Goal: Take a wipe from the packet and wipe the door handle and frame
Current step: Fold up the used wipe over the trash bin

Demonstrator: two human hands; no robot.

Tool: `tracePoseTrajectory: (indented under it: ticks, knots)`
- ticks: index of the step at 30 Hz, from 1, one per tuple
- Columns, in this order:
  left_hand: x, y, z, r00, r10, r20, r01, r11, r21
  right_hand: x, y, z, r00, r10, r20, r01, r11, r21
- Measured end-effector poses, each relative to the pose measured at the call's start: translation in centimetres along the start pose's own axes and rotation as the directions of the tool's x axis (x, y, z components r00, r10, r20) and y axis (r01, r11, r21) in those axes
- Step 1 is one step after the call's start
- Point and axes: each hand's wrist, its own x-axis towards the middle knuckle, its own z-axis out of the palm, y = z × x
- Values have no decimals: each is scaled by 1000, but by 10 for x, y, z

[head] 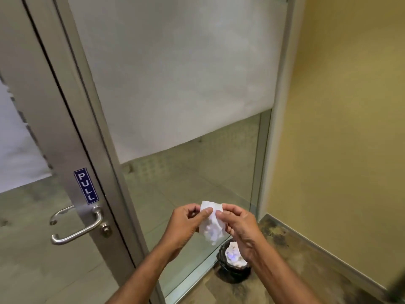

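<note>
Holding a white wipe [212, 222] between both hands, the person stands close to a glazed door, arms reaching out from the near edge of the view. Left hand [186, 224] pinches the wipe's upper left edge between thumb and forefinger; right hand [238, 224] pinches the upper right edge the same way, other fingers curled loosely. Wipe hangs crumpled below the pinch points, top edge drawn fairly flat between the two grips. Judgement: the two-handed pinch serves to spread or unfold the sheet so a broad face is ready for wiping. Packet is not in view; I cannot tell where it sits. Door handle [76, 224], a metal lever, lies to the left and slightly nearer than the hands, well apart from the wipe and untouched. A blue PULL sign [86, 186] sits just above it on the metal door frame [65, 132]. Frosted film [175, 73] covers the upper glass; the lower glass is clear. A small dark bin [232, 270] with pale waste stands on the floor directly under the right wrist, near the yellow wall [350, 128], probably placed there for used wipes. Judgement: wipe is in hand, wiping not yet begun; next move calls for a shift left toward the handle.
</note>
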Motion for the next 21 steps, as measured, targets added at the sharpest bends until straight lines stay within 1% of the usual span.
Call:
tracePoseTrajectory:
  ticks: [3, 7, 11, 15, 19, 21]
  knots:
    - [16, -4, 38, 999, -40, 19, 39, 999, 23, 11, -9, -32, 997, -53, -57, 51, 998, -32]
    - [35, -13, 77, 995, -97, 19, 97, 995, -23, 27, -16, -70, 991, -66, -119, 60, 997, -49]
    - [56, -26, 104, 995, -92, 36, 94, 995, -30, 42, -17, -100, 986, -80, -147, 69, 994, -83]
    - [80, -47, 121, 984, -109, 139, 115, 993, -36, 63, -10, -123, 973, -86, -214, 59, 990, -129]
    - [102, -75, 133, 941, -180, 286, 191, 982, -9, 85, 2, -136, 956, -68, -286, 33, 992, -126]
    - [116, -89, 135, 926, -210, 313, 229, 973, -25, 96, 9, -137, 945, -58, -322, 20, 993, -119]
